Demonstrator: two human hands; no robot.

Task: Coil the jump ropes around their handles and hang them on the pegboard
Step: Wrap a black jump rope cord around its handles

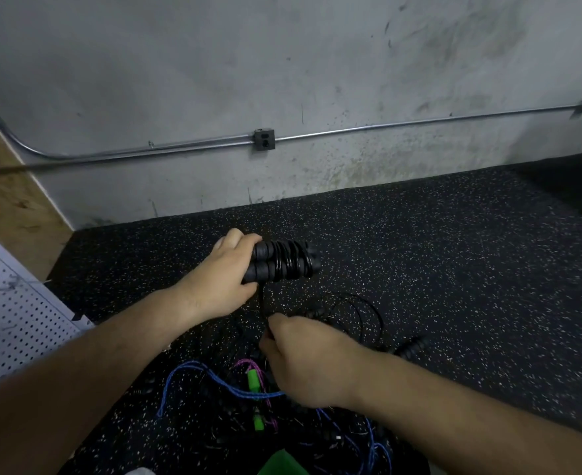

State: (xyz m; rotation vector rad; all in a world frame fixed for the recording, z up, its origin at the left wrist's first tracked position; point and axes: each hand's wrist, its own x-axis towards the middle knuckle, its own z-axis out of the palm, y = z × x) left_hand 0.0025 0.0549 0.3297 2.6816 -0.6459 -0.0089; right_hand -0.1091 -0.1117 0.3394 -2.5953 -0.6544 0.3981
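1. Left hand, at the centre of the frame, grips 2 black handles held side by side, with several turns of rope wound around them.
2. Right hand, just below, pinches the black rope that runs down taut from the handles. Its fingers are curled round the strand.
3. Loose loops of thin black rope lie on the floor to the right of the right hand, near another black handle.
4. Under both forearms at lower centre lies a tangle of blue rope, pink rope and 2 green handles.
5. A white pegboard fills the lower left edge, with a wooden panel above it.
6. Speckled black rubber floor spreads wide to the right and back to the grey concrete wall. A metal conduit runs along the wall through an outlet box.
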